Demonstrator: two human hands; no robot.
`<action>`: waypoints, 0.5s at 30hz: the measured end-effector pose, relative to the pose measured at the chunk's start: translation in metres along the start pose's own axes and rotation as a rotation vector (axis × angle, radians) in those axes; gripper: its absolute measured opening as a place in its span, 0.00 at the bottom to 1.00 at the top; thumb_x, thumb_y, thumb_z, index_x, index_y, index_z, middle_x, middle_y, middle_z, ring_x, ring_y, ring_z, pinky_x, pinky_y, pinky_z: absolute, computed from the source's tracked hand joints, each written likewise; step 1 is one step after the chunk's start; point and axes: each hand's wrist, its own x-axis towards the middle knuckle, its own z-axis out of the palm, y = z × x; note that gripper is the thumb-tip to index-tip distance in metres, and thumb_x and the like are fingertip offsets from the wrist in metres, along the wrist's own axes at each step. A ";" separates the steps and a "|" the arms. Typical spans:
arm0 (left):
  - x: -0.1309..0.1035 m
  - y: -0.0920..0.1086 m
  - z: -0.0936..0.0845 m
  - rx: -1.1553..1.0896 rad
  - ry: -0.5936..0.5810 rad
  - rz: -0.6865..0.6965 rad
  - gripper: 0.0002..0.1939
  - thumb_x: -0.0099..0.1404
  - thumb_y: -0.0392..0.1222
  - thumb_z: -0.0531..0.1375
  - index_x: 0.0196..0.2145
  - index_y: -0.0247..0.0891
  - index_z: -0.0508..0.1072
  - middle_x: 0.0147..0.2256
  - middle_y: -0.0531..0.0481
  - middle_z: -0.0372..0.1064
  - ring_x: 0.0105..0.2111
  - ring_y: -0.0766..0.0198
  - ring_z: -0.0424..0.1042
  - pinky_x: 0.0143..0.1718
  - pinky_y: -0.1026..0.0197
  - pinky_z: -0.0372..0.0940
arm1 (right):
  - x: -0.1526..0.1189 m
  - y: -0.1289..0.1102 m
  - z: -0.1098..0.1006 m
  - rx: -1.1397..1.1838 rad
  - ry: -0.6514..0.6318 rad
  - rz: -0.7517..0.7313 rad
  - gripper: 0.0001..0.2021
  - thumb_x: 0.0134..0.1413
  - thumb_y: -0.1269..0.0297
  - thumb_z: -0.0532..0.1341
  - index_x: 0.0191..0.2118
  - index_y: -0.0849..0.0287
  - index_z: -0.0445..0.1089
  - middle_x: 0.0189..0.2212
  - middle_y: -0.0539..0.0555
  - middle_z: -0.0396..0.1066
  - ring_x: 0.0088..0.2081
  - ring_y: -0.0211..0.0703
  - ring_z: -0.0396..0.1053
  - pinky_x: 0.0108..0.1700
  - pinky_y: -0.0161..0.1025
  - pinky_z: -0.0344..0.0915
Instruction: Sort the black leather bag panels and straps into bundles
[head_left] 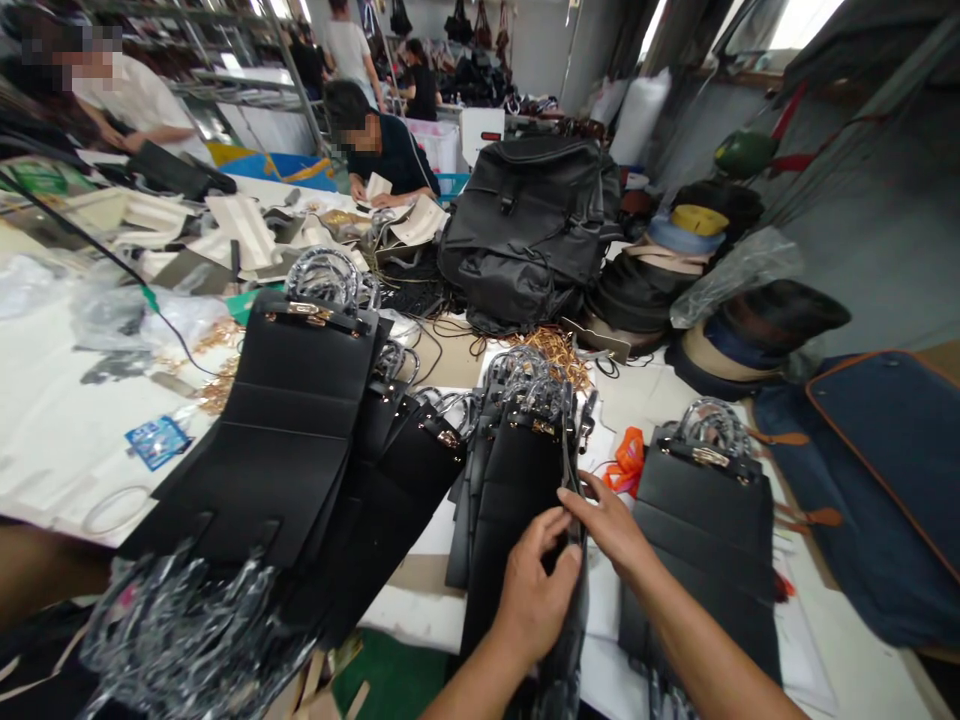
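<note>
My left hand (pixel 534 582) and my right hand (pixel 609 518) are close together at the right edge of a stack of black bag panels (pixel 517 480). Between them stands a black bag panel (pixel 576 620), seen nearly edge-on. The left fingers and thumb close on its side, while the right thumb and fingers pinch it a little higher up. Plastic-wrapped handles (pixel 529 372) and gold-coloured clasps sit at the stack's far end. More black panels with wrapped handles (pixel 292 390) lie to the left, and another pile (pixel 705 540) is at the right.
A black backpack (pixel 525 230) stands behind the stack, near rolls of strap material (pixel 637 290). A navy bag (pixel 877 480) lies at far right. Gold-coloured hardware (pixel 551 352), orange plastic (pixel 628 460) and pale cut pieces (pixel 244 230) are about. Several people work beyond the table.
</note>
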 end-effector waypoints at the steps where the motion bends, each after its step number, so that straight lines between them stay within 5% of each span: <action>1: 0.002 -0.006 -0.010 0.126 0.132 0.034 0.22 0.67 0.44 0.57 0.57 0.40 0.68 0.60 0.40 0.64 0.61 0.51 0.63 0.63 0.45 0.58 | 0.000 0.000 -0.002 -0.027 0.002 -0.021 0.33 0.50 0.46 0.64 0.59 0.59 0.68 0.51 0.60 0.73 0.54 0.55 0.70 0.56 0.47 0.65; 4: 0.012 -0.030 -0.044 0.423 0.453 -0.011 0.25 0.64 0.46 0.58 0.57 0.33 0.67 0.60 0.34 0.62 0.62 0.46 0.59 0.64 0.39 0.54 | 0.001 -0.001 -0.001 -0.131 -0.016 -0.052 0.31 0.53 0.49 0.60 0.59 0.61 0.68 0.55 0.61 0.71 0.57 0.55 0.67 0.59 0.48 0.62; 7: 0.014 -0.038 -0.056 0.448 0.389 -0.098 0.29 0.65 0.46 0.57 0.60 0.30 0.63 0.52 0.33 0.69 0.56 0.48 0.67 0.58 0.42 0.61 | 0.002 -0.004 0.004 -0.196 -0.042 -0.053 0.33 0.54 0.49 0.58 0.61 0.65 0.66 0.60 0.64 0.66 0.59 0.57 0.65 0.62 0.50 0.58; 11: -0.001 -0.015 -0.020 0.512 0.209 0.046 0.32 0.64 0.44 0.58 0.64 0.36 0.59 0.51 0.40 0.73 0.56 0.48 0.65 0.62 0.40 0.55 | 0.003 -0.008 0.009 -0.169 -0.081 -0.050 0.36 0.54 0.43 0.58 0.61 0.64 0.65 0.59 0.64 0.66 0.59 0.56 0.66 0.62 0.48 0.59; 15: -0.015 0.007 0.017 0.329 0.003 0.045 0.32 0.59 0.40 0.62 0.62 0.38 0.64 0.57 0.41 0.68 0.57 0.50 0.65 0.62 0.47 0.59 | 0.004 -0.011 0.001 -0.154 -0.063 -0.023 0.35 0.55 0.37 0.56 0.56 0.63 0.69 0.55 0.62 0.70 0.58 0.56 0.67 0.61 0.49 0.60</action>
